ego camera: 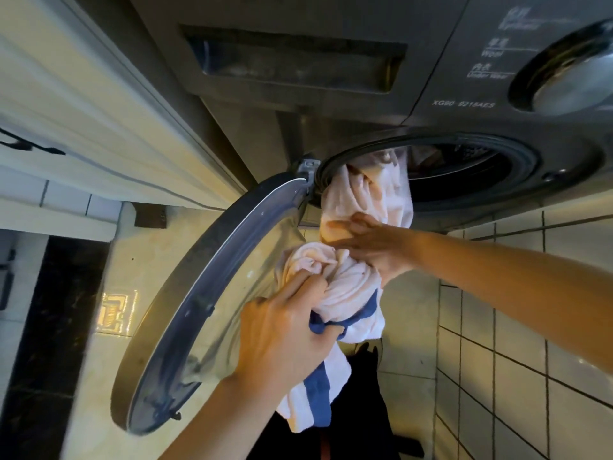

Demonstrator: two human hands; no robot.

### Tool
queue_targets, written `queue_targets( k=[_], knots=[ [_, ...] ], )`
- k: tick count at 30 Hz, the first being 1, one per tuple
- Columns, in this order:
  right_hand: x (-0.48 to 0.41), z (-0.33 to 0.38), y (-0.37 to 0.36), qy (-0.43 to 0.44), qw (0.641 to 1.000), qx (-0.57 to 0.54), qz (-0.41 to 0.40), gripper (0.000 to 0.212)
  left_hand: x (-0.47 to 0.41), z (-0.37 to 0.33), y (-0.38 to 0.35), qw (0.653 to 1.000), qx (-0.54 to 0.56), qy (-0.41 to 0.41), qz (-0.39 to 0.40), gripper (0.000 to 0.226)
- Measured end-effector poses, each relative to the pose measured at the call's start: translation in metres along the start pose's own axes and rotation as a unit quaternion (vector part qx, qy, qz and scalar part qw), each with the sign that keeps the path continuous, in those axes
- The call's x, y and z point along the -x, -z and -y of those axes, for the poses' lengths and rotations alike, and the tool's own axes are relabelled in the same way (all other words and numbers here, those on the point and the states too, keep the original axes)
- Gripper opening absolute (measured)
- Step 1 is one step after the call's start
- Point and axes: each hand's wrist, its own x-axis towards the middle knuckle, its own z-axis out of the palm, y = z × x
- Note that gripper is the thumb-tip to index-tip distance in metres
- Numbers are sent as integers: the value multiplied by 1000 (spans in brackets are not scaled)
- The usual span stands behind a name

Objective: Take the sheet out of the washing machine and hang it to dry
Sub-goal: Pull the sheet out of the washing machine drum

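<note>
Trailing out of the washing machine [331, 104] drum opening, the sheet [351, 287] runs as a twisted white rope with blue stripes, its long axis stretching from the opening's left rim down toward the floor, beside the open door [212, 293]. The right hand [371, 242] grasps its upper part; the left hand [285, 330] is clenched around the bunched middle.

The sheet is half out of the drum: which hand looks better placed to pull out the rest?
Probably the right hand. It grips the sheet just below the drum opening, where the cloth comes out. The left hand is clenched lower down on the bunched part already outside, near the open door.
</note>
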Motion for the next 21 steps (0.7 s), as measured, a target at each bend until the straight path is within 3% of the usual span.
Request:
queue_targets(
  k=[3, 5, 7, 8, 12, 14, 16, 18, 21],
  knots=[
    [-9, 0, 4, -5, 998, -31, -56, 84, 3, 4, 4, 1000, 18, -7, -15, 20],
    [-15, -3, 8, -15, 996, -35, -81, 52, 5, 7, 6, 1000, 20, -5, -23, 25],
    [-16, -7, 11, -52, 995, -55, -57, 24, 6, 9, 6, 999, 18, 3, -28, 32],
    [-14, -10, 11, -72, 994, -60, -47, 19, 7, 10, 5, 999, 17, 7, -28, 34],
    [7, -23, 7, -149, 985, -85, -32, 28, 5, 11, 6, 999, 18, 26, -7, 36],
    [19, -29, 9, -185, 980, -51, -45, 28, 2, 11, 7, 999, -3, 27, 30, 59],
    [27, -36, 15, -272, 959, -24, -75, 46, -1, 9, 5, 995, -49, 12, 92, 77],
    [33, -41, 26, -363, 924, -23, -120, 51, -4, 9, -1, 984, -104, -2, 145, 75],
    [38, -40, 40, -434, 890, -9, -143, 37, -12, 11, -13, 968, -179, 1, 176, 67]
  ],
)
